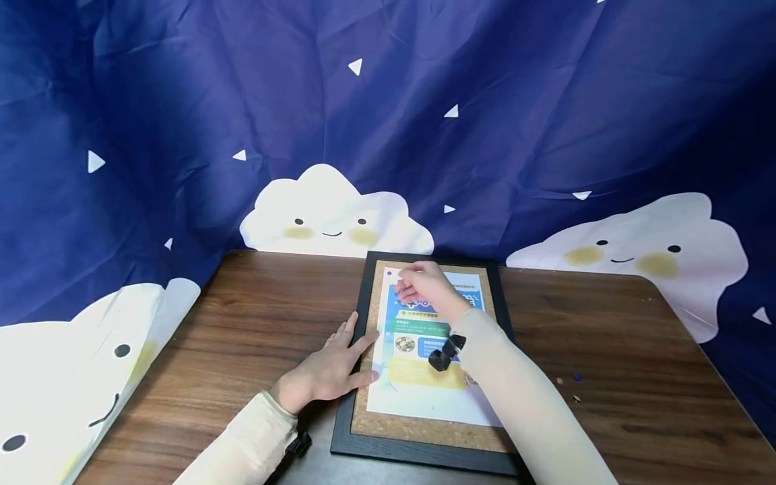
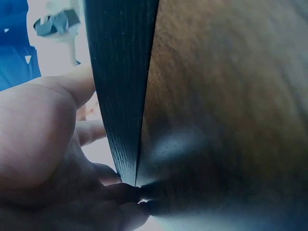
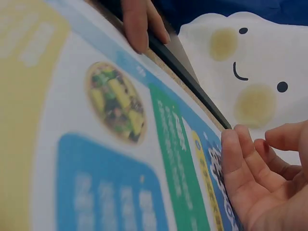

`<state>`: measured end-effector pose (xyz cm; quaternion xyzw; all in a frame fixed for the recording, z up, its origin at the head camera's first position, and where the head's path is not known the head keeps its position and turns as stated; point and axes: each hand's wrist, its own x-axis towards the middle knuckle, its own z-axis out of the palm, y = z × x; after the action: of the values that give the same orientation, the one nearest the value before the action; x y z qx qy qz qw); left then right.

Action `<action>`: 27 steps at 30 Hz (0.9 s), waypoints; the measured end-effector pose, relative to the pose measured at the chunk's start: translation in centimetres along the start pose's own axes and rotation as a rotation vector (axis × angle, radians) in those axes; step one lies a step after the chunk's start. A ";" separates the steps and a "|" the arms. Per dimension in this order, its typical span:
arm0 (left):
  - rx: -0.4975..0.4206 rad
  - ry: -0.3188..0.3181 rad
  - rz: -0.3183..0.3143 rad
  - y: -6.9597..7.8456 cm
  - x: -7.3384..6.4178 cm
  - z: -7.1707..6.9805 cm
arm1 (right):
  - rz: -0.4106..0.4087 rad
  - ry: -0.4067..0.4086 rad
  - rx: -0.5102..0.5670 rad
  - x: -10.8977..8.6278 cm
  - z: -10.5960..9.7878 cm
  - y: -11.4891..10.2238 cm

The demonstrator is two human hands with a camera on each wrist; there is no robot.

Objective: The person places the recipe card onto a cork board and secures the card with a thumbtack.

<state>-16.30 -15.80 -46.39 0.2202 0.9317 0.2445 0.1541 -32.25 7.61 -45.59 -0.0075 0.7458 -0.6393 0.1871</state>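
A printed paper sheet (image 1: 424,401) lies on a cork board (image 1: 436,434) with a black frame (image 1: 418,453). At the sheet's upper left corner sits a small purple dot (image 1: 389,273) that looks like a thumbtack head. My left hand (image 1: 330,369) is spread across the frame's left side, its thumb and a finger reaching over the cork to the sheet's edge. Over the upper part of the sheet is my right hand (image 1: 427,286), its fingers loosely bent. In the right wrist view, the fingertips (image 3: 230,139) are right at the sheet, and nothing shows between them and the thumb.
To the right of the board, a small blue piece (image 1: 578,377), a pinkish one (image 1: 559,380) and a yellowish one (image 1: 576,399) lie on the brown wooden table (image 1: 636,350). A dark blue curtain (image 1: 388,121) with white clouds hangs behind the table and along its sides.
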 end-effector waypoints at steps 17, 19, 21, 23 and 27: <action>-0.041 -0.017 -0.011 0.5 -0.1 -0.2 | -0.051 -0.049 -0.095 -6.3 -4.5 0.4; -0.051 -0.007 0.002 -0.2 0.1 0.2 | -0.056 -0.059 -0.098 -6.8 -5.0 0.7; -0.052 0.006 0.020 -0.9 0.3 0.7 | -0.059 -0.071 -0.097 -7.3 -5.5 1.0; -0.047 0.020 0.036 -1.8 0.7 1.4 | -0.070 -0.083 -0.101 -7.9 -6.1 1.3; -0.057 0.028 0.048 -2.2 0.8 1.6 | -0.096 -0.086 -0.119 -9.3 -7.2 1.6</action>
<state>-17.07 -16.48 -48.98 0.2348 0.9208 0.2775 0.1415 -25.33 17.05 -43.83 -0.0818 0.7726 -0.6011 0.1874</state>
